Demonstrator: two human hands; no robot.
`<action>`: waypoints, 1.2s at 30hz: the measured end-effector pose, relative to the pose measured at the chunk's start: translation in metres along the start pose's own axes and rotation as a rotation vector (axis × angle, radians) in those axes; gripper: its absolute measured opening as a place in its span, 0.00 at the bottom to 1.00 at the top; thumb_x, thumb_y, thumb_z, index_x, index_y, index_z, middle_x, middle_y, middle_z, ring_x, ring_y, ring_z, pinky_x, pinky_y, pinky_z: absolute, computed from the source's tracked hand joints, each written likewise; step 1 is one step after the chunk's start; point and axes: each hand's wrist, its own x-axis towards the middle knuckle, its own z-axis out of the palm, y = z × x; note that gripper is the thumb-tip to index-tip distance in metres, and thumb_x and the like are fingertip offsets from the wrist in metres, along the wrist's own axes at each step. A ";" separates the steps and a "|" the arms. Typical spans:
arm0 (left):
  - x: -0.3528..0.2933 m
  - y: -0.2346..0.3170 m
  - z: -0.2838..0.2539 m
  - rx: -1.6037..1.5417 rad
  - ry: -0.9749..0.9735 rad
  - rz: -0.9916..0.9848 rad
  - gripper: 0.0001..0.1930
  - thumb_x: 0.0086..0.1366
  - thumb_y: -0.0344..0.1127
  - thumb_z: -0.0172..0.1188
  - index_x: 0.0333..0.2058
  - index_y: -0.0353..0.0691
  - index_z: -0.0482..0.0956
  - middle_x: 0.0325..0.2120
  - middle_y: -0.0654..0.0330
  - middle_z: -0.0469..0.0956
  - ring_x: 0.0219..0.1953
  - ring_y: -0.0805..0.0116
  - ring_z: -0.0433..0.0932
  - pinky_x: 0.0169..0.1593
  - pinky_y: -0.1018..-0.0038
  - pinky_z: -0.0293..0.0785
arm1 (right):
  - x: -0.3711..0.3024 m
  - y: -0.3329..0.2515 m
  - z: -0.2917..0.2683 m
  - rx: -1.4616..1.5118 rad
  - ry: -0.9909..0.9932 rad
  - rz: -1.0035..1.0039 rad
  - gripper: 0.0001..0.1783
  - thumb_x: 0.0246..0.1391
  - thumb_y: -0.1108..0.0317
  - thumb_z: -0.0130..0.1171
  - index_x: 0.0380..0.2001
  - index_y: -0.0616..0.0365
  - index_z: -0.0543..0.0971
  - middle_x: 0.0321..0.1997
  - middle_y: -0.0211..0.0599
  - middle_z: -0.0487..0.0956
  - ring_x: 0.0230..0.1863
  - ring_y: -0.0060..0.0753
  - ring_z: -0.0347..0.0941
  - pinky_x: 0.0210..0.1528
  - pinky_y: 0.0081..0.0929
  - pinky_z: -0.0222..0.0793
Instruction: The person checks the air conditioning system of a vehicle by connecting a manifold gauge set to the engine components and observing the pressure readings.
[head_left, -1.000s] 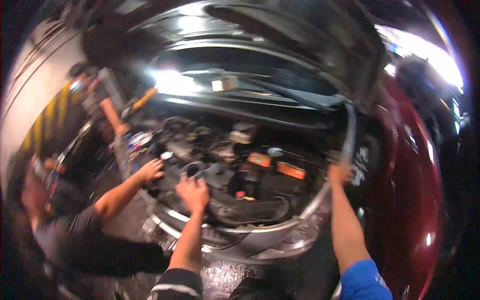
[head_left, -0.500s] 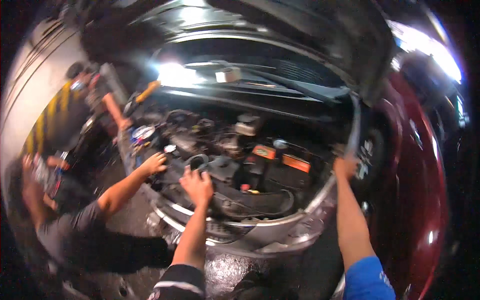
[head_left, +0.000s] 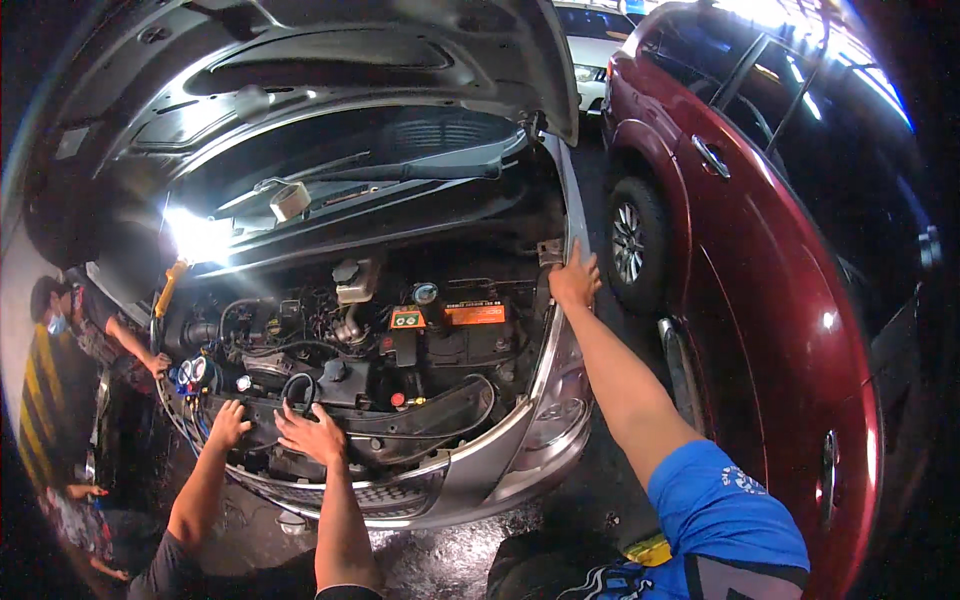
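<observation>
Two bare hands are at work over the open engine bay, well apart from each other. The left grip (head_left: 312, 437) is spread wide, back of the hand upward, at the bay's front edge. A black hose loop (head_left: 299, 377) stands right at its fingers; whether they touch it I cannot tell. The right grip (head_left: 575, 280) lies on the silver fender (head_left: 573, 205), and whether its fingers close round the edge cannot be told.

Just left of the left grip is a co-worker's hand (head_left: 230, 425), fingers bent over the same front edge. Farther left and beyond that are the gauges (head_left: 192, 373), with another person's hand (head_left: 158, 366) beside them. Just beyond the hose loop, to the right, sits a black cap (head_left: 334, 370); to the right of the left grip is a red cap (head_left: 398, 400).

Between the two grips, the battery (head_left: 465, 345) bears an orange label. The reservoir (head_left: 355, 282) is left of it, beyond the left grip. Much farther beyond that grip, a roll of tape (head_left: 290, 202) lies below the windshield, and a lamp (head_left: 200, 238) glows to its left. Right of the right grip stands a red car (head_left: 760, 300).
</observation>
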 end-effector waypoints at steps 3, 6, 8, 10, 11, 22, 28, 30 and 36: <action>-0.001 0.001 -0.001 0.076 0.003 -0.079 0.34 0.70 0.51 0.61 0.68 0.43 0.65 0.72 0.47 0.59 0.75 0.48 0.55 0.76 0.45 0.49 | -0.001 -0.003 -0.002 -0.015 0.002 -0.006 0.46 0.59 0.54 0.59 0.79 0.35 0.54 0.78 0.64 0.55 0.76 0.69 0.54 0.73 0.65 0.51; 0.000 0.000 -0.003 0.036 -0.011 -0.057 0.33 0.70 0.50 0.60 0.69 0.43 0.65 0.71 0.46 0.60 0.74 0.46 0.57 0.72 0.45 0.55 | -0.003 -0.003 -0.004 -0.033 -0.008 -0.017 0.47 0.59 0.52 0.60 0.79 0.35 0.54 0.77 0.65 0.55 0.75 0.69 0.55 0.73 0.64 0.51; 0.001 -0.002 -0.004 -0.034 -0.029 -0.046 0.33 0.70 0.49 0.60 0.69 0.43 0.65 0.71 0.45 0.60 0.73 0.45 0.58 0.72 0.46 0.55 | -0.003 -0.003 -0.004 -0.033 -0.021 -0.019 0.47 0.59 0.51 0.61 0.79 0.35 0.54 0.77 0.65 0.55 0.75 0.69 0.55 0.73 0.64 0.51; 0.002 -0.003 -0.003 -0.039 -0.028 -0.027 0.32 0.70 0.49 0.60 0.68 0.42 0.66 0.70 0.45 0.62 0.72 0.44 0.60 0.72 0.48 0.56 | -0.002 -0.002 -0.004 -0.035 -0.042 -0.002 0.47 0.59 0.49 0.61 0.79 0.35 0.54 0.77 0.65 0.55 0.74 0.69 0.56 0.72 0.63 0.51; 0.003 -0.004 -0.002 -0.042 -0.021 -0.010 0.32 0.70 0.49 0.61 0.67 0.42 0.66 0.69 0.45 0.63 0.72 0.45 0.60 0.72 0.48 0.57 | -0.002 -0.003 -0.003 -0.023 -0.032 0.003 0.48 0.59 0.48 0.61 0.79 0.35 0.53 0.76 0.65 0.56 0.74 0.69 0.56 0.72 0.63 0.51; 0.003 -0.005 -0.002 0.019 -0.035 0.041 0.24 0.71 0.51 0.59 0.56 0.41 0.79 0.66 0.49 0.70 0.69 0.49 0.64 0.70 0.50 0.59 | -0.001 -0.006 -0.006 -0.005 -0.056 0.013 0.51 0.58 0.46 0.63 0.80 0.33 0.51 0.79 0.66 0.52 0.76 0.72 0.54 0.74 0.65 0.48; 0.004 -0.004 -0.004 0.016 -0.072 0.028 0.23 0.72 0.52 0.58 0.56 0.42 0.79 0.66 0.49 0.69 0.70 0.49 0.63 0.71 0.49 0.58 | 0.002 -0.004 -0.002 -0.034 -0.059 0.003 0.51 0.57 0.44 0.61 0.80 0.31 0.51 0.78 0.65 0.54 0.75 0.71 0.55 0.73 0.65 0.49; 0.004 -0.004 -0.002 0.010 -0.108 -0.009 0.24 0.71 0.52 0.58 0.57 0.42 0.79 0.66 0.50 0.69 0.70 0.49 0.63 0.71 0.50 0.57 | 0.003 -0.003 -0.001 -0.041 -0.091 0.035 0.51 0.57 0.45 0.62 0.80 0.31 0.51 0.78 0.64 0.54 0.75 0.71 0.54 0.74 0.64 0.48; 0.004 -0.005 0.000 0.016 -0.056 0.021 0.24 0.71 0.52 0.58 0.56 0.41 0.80 0.66 0.50 0.69 0.70 0.49 0.63 0.71 0.51 0.57 | 0.002 -0.003 -0.002 -0.018 -0.064 0.007 0.51 0.56 0.45 0.62 0.79 0.31 0.51 0.79 0.63 0.52 0.75 0.71 0.53 0.74 0.62 0.49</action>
